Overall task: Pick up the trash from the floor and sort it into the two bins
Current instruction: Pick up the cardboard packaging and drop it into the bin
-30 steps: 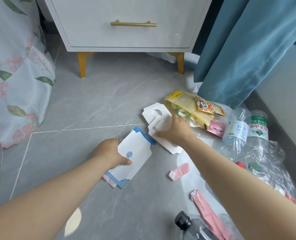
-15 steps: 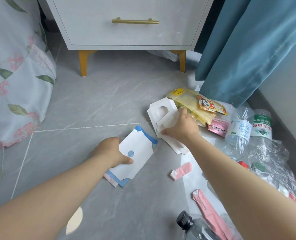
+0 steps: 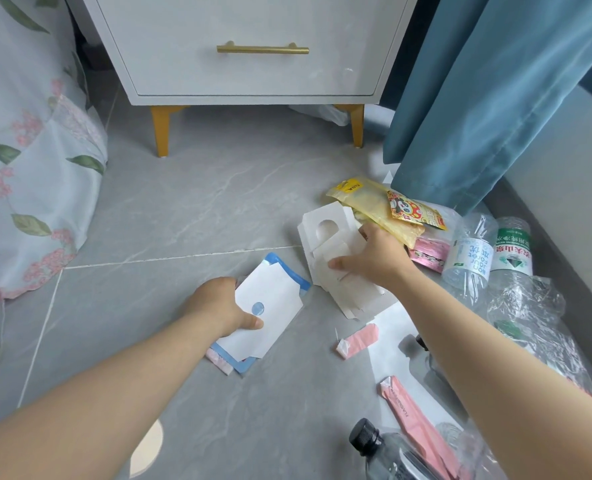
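**Paper and card are gathered from the grey tiled floor (image 3: 183, 209), one piece under each hand.**

The left hand (image 3: 218, 306) is closed on a white paper envelope with a blue border (image 3: 273, 299), with the thumb pressed on its top face. It is probably held there so that like can be stacked with like. The right hand (image 3: 374, 259) is set on a flattened white cardboard pack with a round cut-out (image 3: 325, 216). The thumb is laid on the pack's face and the fingers (image 3: 365, 232) are curled at its far edge, a grip suited to peeling thin card off tile. A yellow plastic snack pouch (image 3: 367, 206) just beside it and two clear plastic water bottles (image 3: 467, 258) nearby are left untouched, presumably for the other bin. Neither bin is in view.
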A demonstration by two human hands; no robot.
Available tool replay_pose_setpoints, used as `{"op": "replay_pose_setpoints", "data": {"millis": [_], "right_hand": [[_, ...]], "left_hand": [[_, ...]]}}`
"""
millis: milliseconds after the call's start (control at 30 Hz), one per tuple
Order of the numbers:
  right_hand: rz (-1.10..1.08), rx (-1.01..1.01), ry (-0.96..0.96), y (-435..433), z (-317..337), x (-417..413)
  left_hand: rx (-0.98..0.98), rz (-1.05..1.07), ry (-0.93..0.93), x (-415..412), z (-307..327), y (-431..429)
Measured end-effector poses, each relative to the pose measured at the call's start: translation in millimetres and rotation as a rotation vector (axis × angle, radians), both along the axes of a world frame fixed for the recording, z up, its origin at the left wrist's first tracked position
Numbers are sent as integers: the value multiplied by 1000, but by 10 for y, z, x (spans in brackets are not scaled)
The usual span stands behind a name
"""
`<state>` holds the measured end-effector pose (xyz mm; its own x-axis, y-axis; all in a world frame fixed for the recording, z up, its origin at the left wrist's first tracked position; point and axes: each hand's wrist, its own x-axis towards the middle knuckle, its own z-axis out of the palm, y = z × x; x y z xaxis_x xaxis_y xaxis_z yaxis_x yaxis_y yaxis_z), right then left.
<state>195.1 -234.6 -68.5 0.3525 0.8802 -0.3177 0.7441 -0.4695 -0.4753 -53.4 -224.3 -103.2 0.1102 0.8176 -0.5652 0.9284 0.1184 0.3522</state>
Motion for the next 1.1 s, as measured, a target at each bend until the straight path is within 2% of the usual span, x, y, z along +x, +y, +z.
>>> {"op": "replay_pose_setpoints", "data": {"millis": [267, 567, 700, 867, 1000, 1100], "right_hand": [[-14, 44, 154, -95, 105, -163], [-41, 222, 53, -528, 919, 100], [-153, 363, 91, -856, 1485, 326], [-300, 543, 181, -1190, 1906, 580], [-344, 624, 187, -1148, 2322, 719], [-361, 682, 194, -1010, 2894, 737]], "left_hand": [[36, 8, 43, 50, 109, -77], [83, 160, -247, 136, 500, -390], [116, 126, -351, 347, 1006, -401], [167, 211, -534, 700, 1644, -327], [195, 249, -630, 965, 2232, -223], [225, 246, -651, 1083, 2902, -84]]}}
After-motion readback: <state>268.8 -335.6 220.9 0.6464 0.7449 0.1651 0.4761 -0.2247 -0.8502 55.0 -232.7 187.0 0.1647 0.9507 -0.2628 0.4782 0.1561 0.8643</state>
